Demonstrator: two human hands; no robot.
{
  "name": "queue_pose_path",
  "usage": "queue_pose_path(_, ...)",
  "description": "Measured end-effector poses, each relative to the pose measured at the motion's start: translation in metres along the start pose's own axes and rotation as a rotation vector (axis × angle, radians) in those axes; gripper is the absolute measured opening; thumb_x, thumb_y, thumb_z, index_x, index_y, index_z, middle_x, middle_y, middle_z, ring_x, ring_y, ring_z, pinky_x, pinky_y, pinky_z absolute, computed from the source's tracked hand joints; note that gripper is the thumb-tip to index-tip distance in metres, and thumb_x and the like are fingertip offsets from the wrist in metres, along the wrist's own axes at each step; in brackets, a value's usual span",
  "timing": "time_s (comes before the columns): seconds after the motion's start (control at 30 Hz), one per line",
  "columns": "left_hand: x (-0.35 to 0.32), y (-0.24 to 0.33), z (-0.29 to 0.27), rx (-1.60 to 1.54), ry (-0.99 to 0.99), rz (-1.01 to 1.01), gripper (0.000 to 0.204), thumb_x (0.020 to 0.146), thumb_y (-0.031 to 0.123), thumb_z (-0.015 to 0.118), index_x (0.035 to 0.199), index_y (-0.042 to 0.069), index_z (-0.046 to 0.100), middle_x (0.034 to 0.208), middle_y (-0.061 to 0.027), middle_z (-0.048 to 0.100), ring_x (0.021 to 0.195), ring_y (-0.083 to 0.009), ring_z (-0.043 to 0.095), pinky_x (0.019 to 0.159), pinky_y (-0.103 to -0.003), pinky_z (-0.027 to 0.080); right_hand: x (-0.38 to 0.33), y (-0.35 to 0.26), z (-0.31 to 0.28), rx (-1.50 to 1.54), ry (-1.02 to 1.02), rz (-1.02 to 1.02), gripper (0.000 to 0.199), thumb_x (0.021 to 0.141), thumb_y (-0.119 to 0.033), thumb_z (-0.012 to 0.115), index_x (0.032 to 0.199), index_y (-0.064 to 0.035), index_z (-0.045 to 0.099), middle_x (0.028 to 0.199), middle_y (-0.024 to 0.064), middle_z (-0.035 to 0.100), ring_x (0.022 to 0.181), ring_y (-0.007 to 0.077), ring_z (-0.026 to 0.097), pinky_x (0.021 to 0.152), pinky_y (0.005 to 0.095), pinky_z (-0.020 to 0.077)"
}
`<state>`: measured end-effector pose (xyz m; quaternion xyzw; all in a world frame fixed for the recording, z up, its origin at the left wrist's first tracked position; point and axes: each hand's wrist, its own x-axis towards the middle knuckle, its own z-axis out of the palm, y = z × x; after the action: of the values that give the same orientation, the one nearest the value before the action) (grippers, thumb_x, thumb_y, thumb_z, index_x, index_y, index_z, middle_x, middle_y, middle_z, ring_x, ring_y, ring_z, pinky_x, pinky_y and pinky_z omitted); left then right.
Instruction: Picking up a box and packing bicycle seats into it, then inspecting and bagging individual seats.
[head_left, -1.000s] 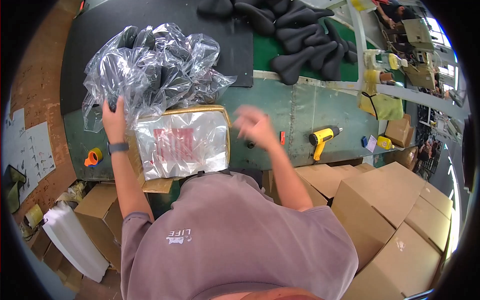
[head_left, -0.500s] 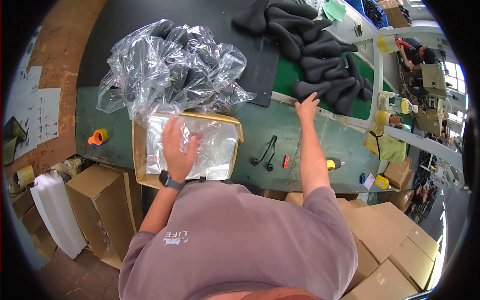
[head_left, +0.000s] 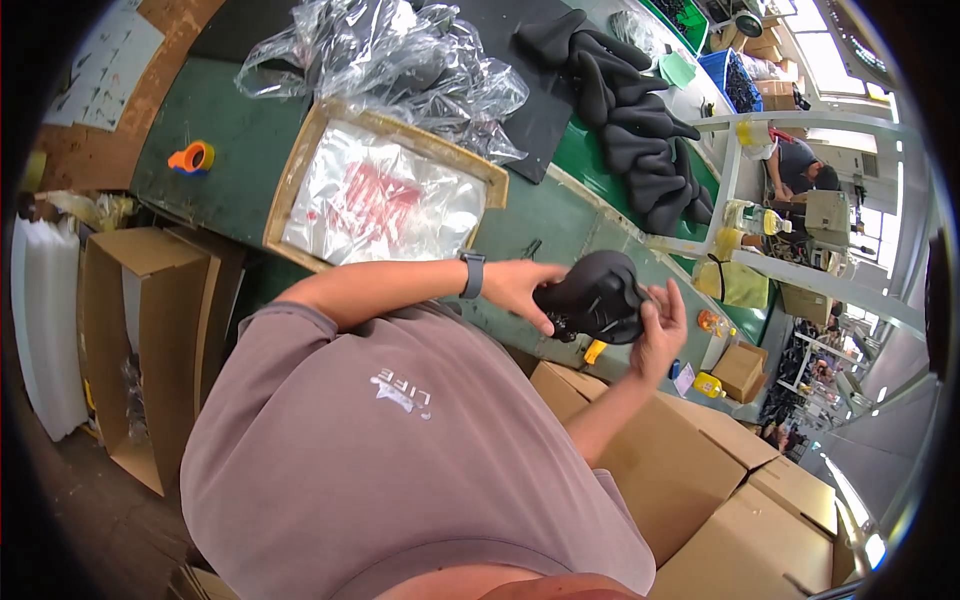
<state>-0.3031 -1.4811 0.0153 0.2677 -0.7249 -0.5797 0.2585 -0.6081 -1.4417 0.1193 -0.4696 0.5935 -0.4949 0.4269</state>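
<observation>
Two hands close on one black bicycle saddle [head_left: 597, 297], held in the air above the green table [head_left: 210, 120] edge: the left hand [head_left: 520, 288] grips its near side with curled fingers, and the right hand [head_left: 660, 330] cups the far side, thumb pressed on top. Behind them a shallow cardboard tray [head_left: 290, 180] holds a clear plastic bag [head_left: 380, 205] with a red printed panel, too blurred to make out. A heap of crumpled clear bags [head_left: 400, 60] lies just beyond the tray, partly over a black mat [head_left: 520, 100]. More black saddles [head_left: 630, 120] are piled further along the table. An orange tape roll [head_left: 191, 157] sits near the tray's left corner. Brown cartons [head_left: 690, 470] stand below the hands, and an open carton [head_left: 150, 340] stands on the left. A small yellow object [head_left: 595, 350] under the saddle is mostly hidden.
</observation>
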Motion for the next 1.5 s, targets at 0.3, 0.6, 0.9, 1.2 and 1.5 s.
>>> queue_pose_path(0.3,-0.073,-0.011,0.036,0.222,-0.123,-0.325,0.095,0.1,0.087,0.055,0.125,-0.003,0.075,0.101,-0.0326,0.077,0.097,-0.0505,0.075,0.087,-0.052,0.059,-0.162,0.134,0.098,0.792,-0.219,0.535,0.081,0.107,-0.068,0.065,0.159,-0.0064,0.057,0.154,0.0109,0.068,0.14,0.0329,0.066,0.122,0.0539,0.0506)
queue_pose_path(0.6,-0.151,-0.21,0.04,0.692,0.429,-0.578,0.033,0.099,0.034,0.077,0.11,0.003,0.078,0.116,-0.022,0.08,0.109,-0.0433,0.076,0.096,-0.055,0.061,-0.238,0.144,0.124,1.066,-0.191,1.09,0.057,0.114,-0.05,0.064,0.144,-0.0011,0.065,0.108,0.0171,0.079,0.088,0.026,0.079,0.077,0.0376,0.0691)
queue_pose_path(0.9,-0.142,-0.191,0.041,0.416,0.665,-0.452,0.027,0.104,0.031,0.074,0.108,0.004,0.071,0.107,-0.0219,0.074,0.106,-0.042,0.074,0.094,-0.053,0.06,-0.213,0.145,0.122,0.477,-0.003,0.539,0.038,0.107,-0.01,0.073,0.14,-0.0046,0.054,0.106,0.0189,0.077,0.086,0.0287,0.079,0.079,0.0407,0.0685)
queue_pose_path(1.2,-0.16,-0.207,0.019,0.392,0.507,-0.577,0.032,0.103,0.037,0.073,0.108,0.007,0.084,0.114,-0.0196,0.079,0.107,-0.0416,0.075,0.094,-0.052,0.058,-0.199,0.145,0.134,0.543,-0.057,0.525,0.044,0.112,-0.02,0.071,0.149,0.0002,0.057,0.137,0.0151,0.075,0.097,0.0251,0.079,0.08,0.0398,0.069)
queue_pose_path(1.5,-0.232,-0.007,-0.033,-0.355,0.715,-0.254,0.031,0.108,0.001,0.066,0.138,-0.001,0.073,0.1,-0.011,0.076,0.095,-0.0184,0.072,0.09,-0.034,0.057,-0.158,0.075,0.18,1.16,-0.655,0.532,0.093,0.102,-0.03,0.083,0.173,0.002,0.033,0.176,0.0242,0.041,0.116,0.0331,0.077,0.095,0.0418,0.0684)
